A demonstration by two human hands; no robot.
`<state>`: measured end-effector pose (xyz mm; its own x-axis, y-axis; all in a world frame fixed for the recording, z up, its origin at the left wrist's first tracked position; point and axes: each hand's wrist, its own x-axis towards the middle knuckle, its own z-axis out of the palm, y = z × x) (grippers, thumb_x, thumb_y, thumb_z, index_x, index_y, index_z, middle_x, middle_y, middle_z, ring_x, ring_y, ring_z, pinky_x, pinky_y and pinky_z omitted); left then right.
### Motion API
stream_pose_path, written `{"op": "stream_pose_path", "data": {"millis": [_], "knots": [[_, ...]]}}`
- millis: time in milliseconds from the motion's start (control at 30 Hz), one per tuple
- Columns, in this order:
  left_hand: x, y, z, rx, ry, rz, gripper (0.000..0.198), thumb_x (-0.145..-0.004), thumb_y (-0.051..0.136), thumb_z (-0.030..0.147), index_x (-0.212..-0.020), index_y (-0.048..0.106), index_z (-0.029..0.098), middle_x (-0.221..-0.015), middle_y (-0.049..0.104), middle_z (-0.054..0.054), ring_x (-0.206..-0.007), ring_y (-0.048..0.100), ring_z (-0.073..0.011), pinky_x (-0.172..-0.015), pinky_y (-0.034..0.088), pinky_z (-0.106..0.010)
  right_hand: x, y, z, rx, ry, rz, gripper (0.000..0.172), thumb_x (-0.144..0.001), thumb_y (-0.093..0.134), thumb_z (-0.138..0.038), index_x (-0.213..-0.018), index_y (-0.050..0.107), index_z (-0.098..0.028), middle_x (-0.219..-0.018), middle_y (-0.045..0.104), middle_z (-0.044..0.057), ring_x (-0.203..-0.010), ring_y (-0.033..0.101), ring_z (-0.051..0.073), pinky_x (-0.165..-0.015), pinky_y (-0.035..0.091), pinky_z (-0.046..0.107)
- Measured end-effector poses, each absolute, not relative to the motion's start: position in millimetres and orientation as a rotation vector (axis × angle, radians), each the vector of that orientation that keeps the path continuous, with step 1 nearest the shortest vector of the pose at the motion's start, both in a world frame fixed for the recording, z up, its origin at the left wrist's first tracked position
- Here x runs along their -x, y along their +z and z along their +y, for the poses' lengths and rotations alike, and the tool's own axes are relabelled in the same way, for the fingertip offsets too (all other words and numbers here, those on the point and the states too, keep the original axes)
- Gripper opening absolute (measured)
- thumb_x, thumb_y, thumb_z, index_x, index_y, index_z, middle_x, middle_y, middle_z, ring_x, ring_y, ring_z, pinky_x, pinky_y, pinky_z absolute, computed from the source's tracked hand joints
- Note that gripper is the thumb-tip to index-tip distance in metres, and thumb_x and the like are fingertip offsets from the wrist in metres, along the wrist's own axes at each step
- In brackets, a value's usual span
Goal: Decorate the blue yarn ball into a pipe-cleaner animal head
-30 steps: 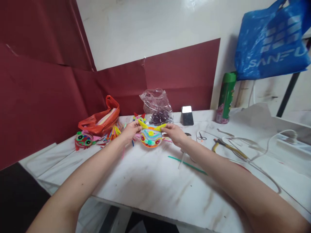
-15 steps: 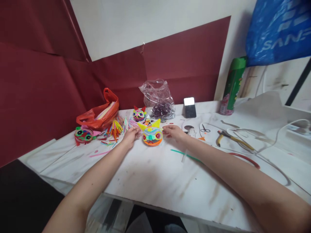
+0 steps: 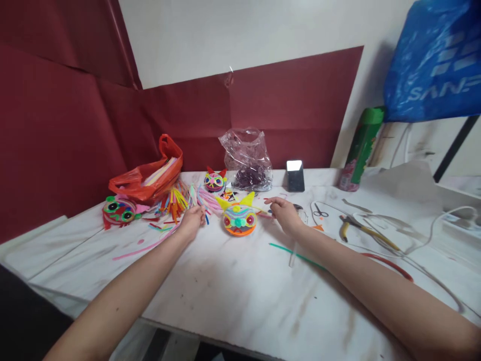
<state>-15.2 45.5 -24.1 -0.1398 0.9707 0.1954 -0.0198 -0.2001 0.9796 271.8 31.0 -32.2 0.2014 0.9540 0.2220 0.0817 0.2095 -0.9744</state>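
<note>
A lion-head figure (image 3: 239, 221) made of coloured chenille stems rests on the marbled table between my hands. It has yellow ears, red eyes and an orange lower lip. My left hand (image 3: 193, 221) is to its left, near the bundled chenille stems (image 3: 176, 200), fingers loosely bent and holding nothing that I can see. To the figure's right, my right hand (image 3: 284, 213) is apart from it, with the index finger out and nothing in its grasp. A green chenille stem (image 3: 281, 248) lies below my right wrist.
A red lion head (image 3: 119, 211), a smaller head (image 3: 215, 181), and an orange plastic bag (image 3: 150, 183) are on the left. Behind are a clear bag (image 3: 250, 165) and a phone (image 3: 295, 176). Scissors (image 3: 320, 211), pliers (image 3: 370, 233) and a green spray can (image 3: 361, 150) stand or lie right.
My hands have moved away from the sides of the yellow-eared lion head, the left one leftward and the right one rightward. The head stays standing on the table. The view has shifted slightly.
</note>
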Motion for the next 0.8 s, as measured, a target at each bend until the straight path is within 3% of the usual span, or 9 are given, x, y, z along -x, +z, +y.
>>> {"op": "stream_pose_path", "data": {"millis": [133, 267, 400, 467, 633, 800], "knots": [[8.2, -27.8, 45.6, -1.277, 1.464, 1.156, 0.035, -0.072, 0.067, 0.040, -0.055, 0.048, 0.017, -0.046, 0.044, 0.005, -0.042, 0.039, -0.0068, -0.045, 0.032, -0.020, -263.4, -29.1, 21.6, 1.172, 0.840, -1.242, 0.035, -0.067, 0.052, -0.028, -0.100, 0.062, -0.021, -0.052, 0.047, -0.008, -0.047, 0.042, 0.012, -0.048, 0.034, 0.025], [0.2, -32.5, 34.9, -1.268, 1.354, 1.115, 0.036, -0.070, 0.067, 0.050, -0.076, 0.061, 0.015, -0.075, 0.064, -0.004, -0.062, 0.057, -0.0127, -0.056, 0.043, -0.024, -251.2, -25.9, 9.2, 1.171, 0.916, -1.324, 0.029, -0.075, 0.055, -0.039, -0.093, 0.064, -0.018, -0.078, 0.066, 0.004, -0.071, 0.060, 0.018, -0.052, 0.043, 0.026], [-12.8, -40.3, 19.3, -1.415, 1.019, 1.074, 0.043, -0.072, 0.064, 0.055, -0.091, 0.065, 0.016, -0.097, 0.069, -0.010, -0.084, 0.063, -0.0193, -0.063, 0.045, -0.027, -241.4, -30.0, 1.0, 1.162, 1.004, -1.454, 0.035, -0.077, 0.058, -0.046, -0.097, 0.066, -0.018, -0.098, 0.069, 0.010, -0.084, 0.063, 0.023, -0.055, 0.049, 0.029], [-19.6, -44.3, 13.6, -1.450, 0.987, 0.994, 0.044, -0.069, 0.070, 0.047, -0.101, 0.062, 0.018, -0.106, 0.067, -0.010, -0.092, 0.063, -0.0207, -0.067, 0.047, -0.028, -237.7, -34.9, -2.0, 1.125, 0.983, -1.516, 0.039, -0.077, 0.060, -0.044, -0.106, 0.063, -0.018, -0.105, 0.067, 0.011, -0.088, 0.063, 0.023, -0.062, 0.052, 0.032], [-28.5, -46.7, 2.6, -1.526, 1.287, 0.777, 0.074, -0.060, 0.079, 0.027, -0.126, 0.045, 0.024, -0.129, 0.056, -0.010, -0.117, 0.055, -0.0250, -0.096, 0.045, -0.037, -232.6, -46.5, -10.0, 0.886, 0.719, -1.664, 0.052, -0.078, 0.063, -0.035, -0.126, 0.049, -0.022, -0.132, 0.052, 0.013, -0.115, 0.054, 0.024, -0.088, 0.051, 0.036], [-26.7, -35.8, -13.1, -1.880, 1.471, 0.947, 0.086, -0.060, 0.080, 0.028, -0.135, 0.039, 0.022, -0.138, 0.048, -0.011, -0.128, 0.045, -0.0284, -0.108, 0.036, -0.039, -235.5, -49.3, -12.5, 0.677, 0.440, -1.836, 0.065, -0.077, 0.062, -0.022, -0.137, 0.037, -0.026, -0.144, 0.039, 0.013, -0.131, 0.041, 0.026, -0.097, 0.047, 0.041]]}}
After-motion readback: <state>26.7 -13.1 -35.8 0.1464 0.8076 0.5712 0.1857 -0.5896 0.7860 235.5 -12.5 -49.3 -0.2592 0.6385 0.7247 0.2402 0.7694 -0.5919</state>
